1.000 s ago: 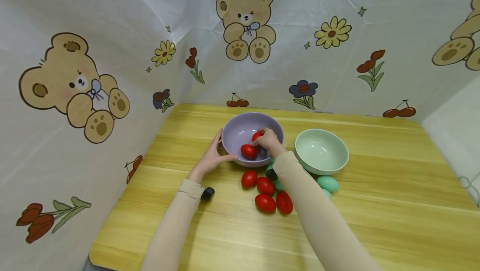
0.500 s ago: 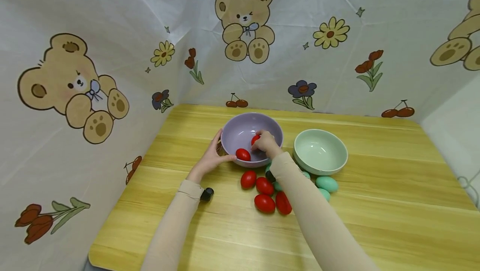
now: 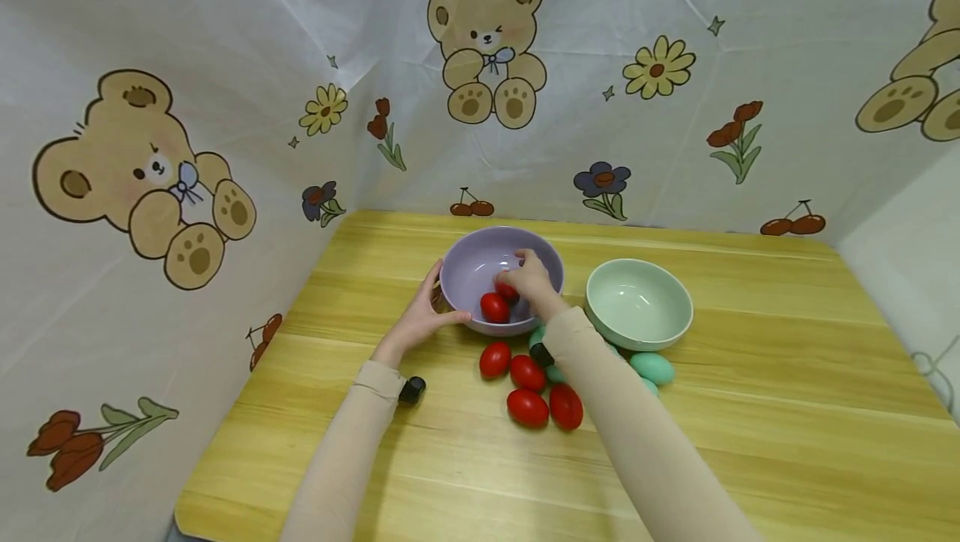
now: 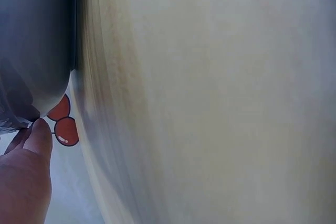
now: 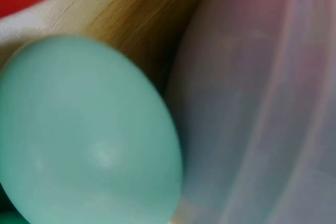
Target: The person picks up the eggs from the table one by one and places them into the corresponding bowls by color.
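Note:
A purple bowl (image 3: 480,257) stands on the yellow table (image 3: 750,409). My left hand (image 3: 423,317) grips its left rim, thumb on the near edge. My right hand (image 3: 525,273) reaches into the bowl with loose fingers just above a red egg (image 3: 507,293), which lies against a second red egg (image 3: 492,307) on the bowl's bottom. The left wrist view shows a finger (image 4: 31,156) beside the blurred bowl wall (image 4: 37,51). Close up in the right wrist view are a green egg (image 5: 84,135) and the purple bowl's outer wall (image 5: 262,103).
Several red eggs (image 3: 527,407) lie on the table in front of the purple bowl, under my right forearm. A green bowl (image 3: 637,304) stands to the right, with green eggs (image 3: 651,368) before it. A printed cloth wall (image 3: 150,108) closes the left and back.
The red egg my right hand carried has gone down to the bowl's bottom beside the other one, and the fingers have lifted off it. The left hand has stayed on the rim.

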Action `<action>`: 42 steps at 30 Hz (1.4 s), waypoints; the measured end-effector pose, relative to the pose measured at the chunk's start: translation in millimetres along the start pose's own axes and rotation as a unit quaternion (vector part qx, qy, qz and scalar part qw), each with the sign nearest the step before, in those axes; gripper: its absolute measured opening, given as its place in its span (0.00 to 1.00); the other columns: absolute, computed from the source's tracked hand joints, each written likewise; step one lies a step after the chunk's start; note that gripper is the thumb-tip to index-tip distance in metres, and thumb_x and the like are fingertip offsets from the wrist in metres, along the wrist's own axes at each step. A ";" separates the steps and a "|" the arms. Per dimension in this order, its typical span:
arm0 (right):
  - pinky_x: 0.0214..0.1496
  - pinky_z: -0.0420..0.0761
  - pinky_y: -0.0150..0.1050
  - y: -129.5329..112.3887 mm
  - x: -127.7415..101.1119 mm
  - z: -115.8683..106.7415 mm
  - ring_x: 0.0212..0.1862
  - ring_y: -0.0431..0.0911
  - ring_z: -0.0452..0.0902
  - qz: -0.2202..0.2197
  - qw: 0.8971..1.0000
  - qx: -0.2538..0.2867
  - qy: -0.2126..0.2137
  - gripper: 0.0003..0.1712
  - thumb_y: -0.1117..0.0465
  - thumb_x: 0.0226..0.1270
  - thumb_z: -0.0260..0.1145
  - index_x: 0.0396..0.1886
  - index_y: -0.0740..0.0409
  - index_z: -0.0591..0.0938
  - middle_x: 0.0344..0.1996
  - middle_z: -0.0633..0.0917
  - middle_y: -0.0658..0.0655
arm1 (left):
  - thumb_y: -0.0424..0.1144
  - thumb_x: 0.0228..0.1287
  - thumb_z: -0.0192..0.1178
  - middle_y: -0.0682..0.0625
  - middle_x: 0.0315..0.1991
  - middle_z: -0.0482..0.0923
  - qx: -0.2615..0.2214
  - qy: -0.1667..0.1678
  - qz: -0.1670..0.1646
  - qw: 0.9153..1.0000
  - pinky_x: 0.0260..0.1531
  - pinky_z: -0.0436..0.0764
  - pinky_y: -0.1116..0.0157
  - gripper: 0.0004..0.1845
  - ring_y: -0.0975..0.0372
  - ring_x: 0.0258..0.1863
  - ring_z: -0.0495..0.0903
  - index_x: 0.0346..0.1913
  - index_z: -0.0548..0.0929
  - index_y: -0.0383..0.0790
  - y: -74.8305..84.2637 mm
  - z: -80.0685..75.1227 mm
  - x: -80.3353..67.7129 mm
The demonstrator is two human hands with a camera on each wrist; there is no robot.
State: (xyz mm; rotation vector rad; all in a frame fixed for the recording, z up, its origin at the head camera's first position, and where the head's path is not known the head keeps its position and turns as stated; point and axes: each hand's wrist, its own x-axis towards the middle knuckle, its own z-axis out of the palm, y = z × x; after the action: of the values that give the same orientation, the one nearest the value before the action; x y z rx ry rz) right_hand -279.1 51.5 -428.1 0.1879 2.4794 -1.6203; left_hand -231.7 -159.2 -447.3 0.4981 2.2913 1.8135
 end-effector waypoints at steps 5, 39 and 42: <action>0.62 0.65 0.45 -4.3 -2.9 -1.0 0.59 0.56 0.64 0.001 0.999 0.037 0.023 0.38 0.64 0.53 0.67 0.65 0.61 0.63 0.59 0.68 0.65 | 0.33 0.51 0.70 0.37 0.71 0.39 0.000 0.002 0.000 1.000 0.65 0.54 0.56 0.57 0.43 0.67 0.48 0.73 0.36 0.37 -0.6 -0.6 0.2; 0.67 0.59 0.42 -13.0 -45.6 -19.8 0.65 0.54 0.57 -0.053 0.969 0.241 -0.028 0.37 0.68 0.56 0.65 0.66 0.63 0.64 0.64 0.65 0.64 | 0.38 0.48 0.72 0.45 0.72 0.43 0.010 0.024 -0.007 1.000 0.64 0.55 0.61 0.59 0.51 0.68 0.51 0.74 0.39 0.45 -25.1 0.3 8.9; 0.67 0.58 0.43 -12.4 -55.1 -22.5 0.66 0.56 0.56 -0.079 0.964 0.248 -0.052 0.37 0.68 0.57 0.64 0.66 0.64 0.63 0.64 0.65 0.64 | 0.36 0.49 0.72 0.41 0.72 0.41 -0.002 0.014 -0.008 1.000 0.65 0.54 0.58 0.58 0.48 0.68 0.49 0.73 0.38 0.42 -14.3 0.5 4.9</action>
State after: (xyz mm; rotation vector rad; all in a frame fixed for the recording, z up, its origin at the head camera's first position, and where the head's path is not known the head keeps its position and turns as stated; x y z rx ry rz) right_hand -229.4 66.6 -396.5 -0.0344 2.0116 -2.2316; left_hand -238.2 -159.9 -461.0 0.4556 2.3033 1.8286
